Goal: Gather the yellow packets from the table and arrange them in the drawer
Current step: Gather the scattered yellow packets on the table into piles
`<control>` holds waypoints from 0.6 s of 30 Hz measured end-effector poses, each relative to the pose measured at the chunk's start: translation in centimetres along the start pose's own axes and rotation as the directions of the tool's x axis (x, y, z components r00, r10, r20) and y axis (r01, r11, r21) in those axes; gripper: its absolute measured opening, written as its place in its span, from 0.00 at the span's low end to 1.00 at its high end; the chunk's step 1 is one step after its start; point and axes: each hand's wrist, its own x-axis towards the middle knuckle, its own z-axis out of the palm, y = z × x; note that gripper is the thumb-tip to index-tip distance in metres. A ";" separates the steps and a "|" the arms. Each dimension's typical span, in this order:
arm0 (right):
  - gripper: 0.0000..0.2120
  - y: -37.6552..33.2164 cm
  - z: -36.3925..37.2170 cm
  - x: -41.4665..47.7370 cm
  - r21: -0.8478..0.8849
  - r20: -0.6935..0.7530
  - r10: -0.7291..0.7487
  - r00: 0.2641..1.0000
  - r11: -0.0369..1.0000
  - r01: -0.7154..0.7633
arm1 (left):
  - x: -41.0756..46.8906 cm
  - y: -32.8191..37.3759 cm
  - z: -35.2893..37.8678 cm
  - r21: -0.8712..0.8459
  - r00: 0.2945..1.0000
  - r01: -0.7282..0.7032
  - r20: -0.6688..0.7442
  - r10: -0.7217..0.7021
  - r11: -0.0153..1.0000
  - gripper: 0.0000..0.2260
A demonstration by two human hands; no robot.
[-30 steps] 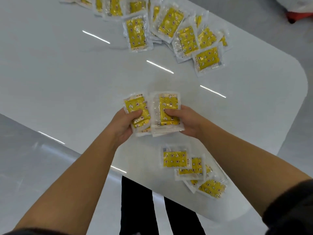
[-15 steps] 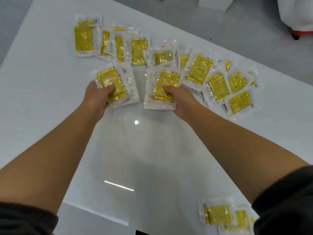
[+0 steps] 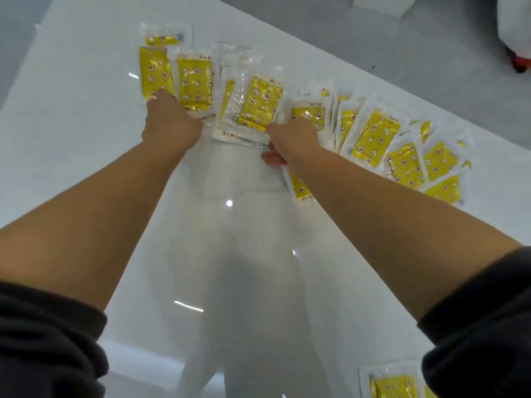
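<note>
Along the far side of the glossy white table (image 3: 86, 156), flat yellow packets (image 3: 376, 136) printed with small pale motifs and sealed in clear, crinkly plastic sleeves lie in an overlapping band, all just beyond the fingertips of both outstretched arms. Their long axes point mostly away from the person, tilting further over towards the right end of the band. The left hand (image 3: 172, 124) lies palm down on the two leftmost packets, its fingers hidden past the knuckles, so I cannot tell whether it grips them or only presses. The right hand (image 3: 293, 136) rests on packets near the middle, thumb splayed on the near side beside one packet (image 3: 300, 186) that runs under the wrist; whether it holds anything is unclear. Between the hands sits a small stack (image 3: 258, 104), touching the right fingers. The right hand is nearer the larger share, so the sweep likely falls to it. More packets (image 3: 393, 386) lie at the near edge by the dark sleeve (image 3: 477, 340). No drawer is in view.
</note>
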 end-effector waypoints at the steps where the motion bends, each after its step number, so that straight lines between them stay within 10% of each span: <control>1: 0.15 0.1 -0.2 -0.3 -0.016 -0.003 -0.026 1.000 1.000 0.026 | -0.4 -0.2 0.1 -0.001 1.000 0.011 -0.007 -0.011 1.000 0.27; 18: 0.05 20.8 -16.6 -9.0 -0.548 0.223 -0.216 0.951 0.779 0.305 | -26.3 -4.5 12.4 -0.015 0.973 -0.103 0.204 0.104 0.995 0.12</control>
